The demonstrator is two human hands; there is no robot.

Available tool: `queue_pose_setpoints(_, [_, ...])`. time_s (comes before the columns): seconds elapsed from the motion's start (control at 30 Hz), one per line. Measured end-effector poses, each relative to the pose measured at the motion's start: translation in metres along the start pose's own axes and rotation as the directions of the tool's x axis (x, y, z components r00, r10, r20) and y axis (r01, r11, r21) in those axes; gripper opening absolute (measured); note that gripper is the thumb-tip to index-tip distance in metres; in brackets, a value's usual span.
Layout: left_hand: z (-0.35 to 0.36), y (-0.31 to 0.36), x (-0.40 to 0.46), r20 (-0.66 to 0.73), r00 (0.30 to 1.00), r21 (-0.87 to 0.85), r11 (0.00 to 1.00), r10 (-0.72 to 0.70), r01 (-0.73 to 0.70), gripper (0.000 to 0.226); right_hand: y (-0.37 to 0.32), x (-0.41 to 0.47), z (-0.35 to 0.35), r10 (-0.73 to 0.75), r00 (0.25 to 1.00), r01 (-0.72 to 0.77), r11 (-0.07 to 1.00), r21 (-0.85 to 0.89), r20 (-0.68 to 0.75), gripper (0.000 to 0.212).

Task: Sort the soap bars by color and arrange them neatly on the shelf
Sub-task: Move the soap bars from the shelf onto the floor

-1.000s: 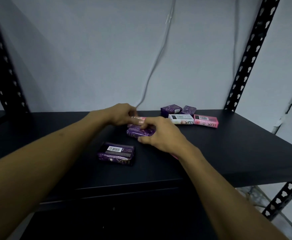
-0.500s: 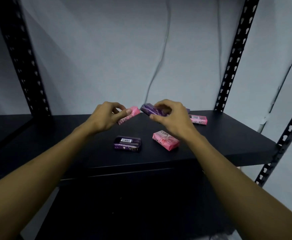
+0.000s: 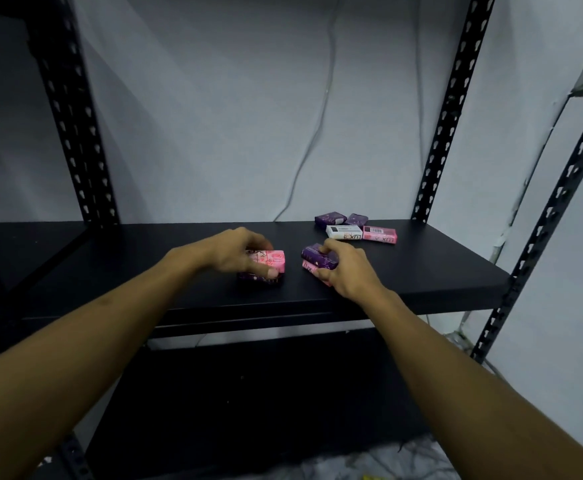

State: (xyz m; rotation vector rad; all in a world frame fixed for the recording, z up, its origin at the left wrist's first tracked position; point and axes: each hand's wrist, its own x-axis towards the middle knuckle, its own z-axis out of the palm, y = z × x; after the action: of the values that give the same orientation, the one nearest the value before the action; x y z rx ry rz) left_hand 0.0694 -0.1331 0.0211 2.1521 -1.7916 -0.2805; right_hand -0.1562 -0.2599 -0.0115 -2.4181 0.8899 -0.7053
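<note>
Black shelf (image 3: 421,271) spans the frame, slotted uprights either side, grey wall w/ a cable (image 3: 312,140) behind.

Left hand (image 3: 234,254) grips a pink soap bar (image 3: 272,262) from above, fingers curled round it; bar lies flat, long axis roughly left-right, stacked on a purple soap bar (image 3: 260,279) that's mostly hidden, only its front edge shows.

Right hand (image 3: 347,268) grips a second purple bar (image 3: 319,258), long axis angled toward back-left, sitting on a second pink bar (image 3: 312,270), largely covered by the hand.

Back right, well apart from the hands: two purple bars (image 3: 342,220), then a white bar (image 3: 343,232) & a pink bar (image 3: 379,234) end to end, both left-right. Print on the wrappers hard to read.
</note>
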Motion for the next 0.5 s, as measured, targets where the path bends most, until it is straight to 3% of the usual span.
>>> queue_pose_setpoints(0.17, [0.014, 0.001, -0.008, -0.135, 0.991, 0.008, 1.000, -0.024, 0.025, 0.068, -0.001, -0.021, -0.005, -0.004, 1.000, 0.004, 1.000, -0.006, 0.018, 0.028])
queue_pose_setpoints(0.33, [0.018, 0.011, -0.025, -0.156, 0.981, -0.009, 0.994, -0.113, 0.113, 0.080, -0.001, -0.045, -0.014, -0.014, 1.000, 0.015, 0.999, -0.041, 0.017, 0.030])
queue_pose_setpoints(0.5, [0.033, 0.039, -0.060, -0.267, 0.952, -0.028, 0.989, -0.150, 0.148, 0.079, -0.005, -0.084, -0.024, -0.016, 0.999, 0.014, 0.998, -0.062, -0.032, 0.033])
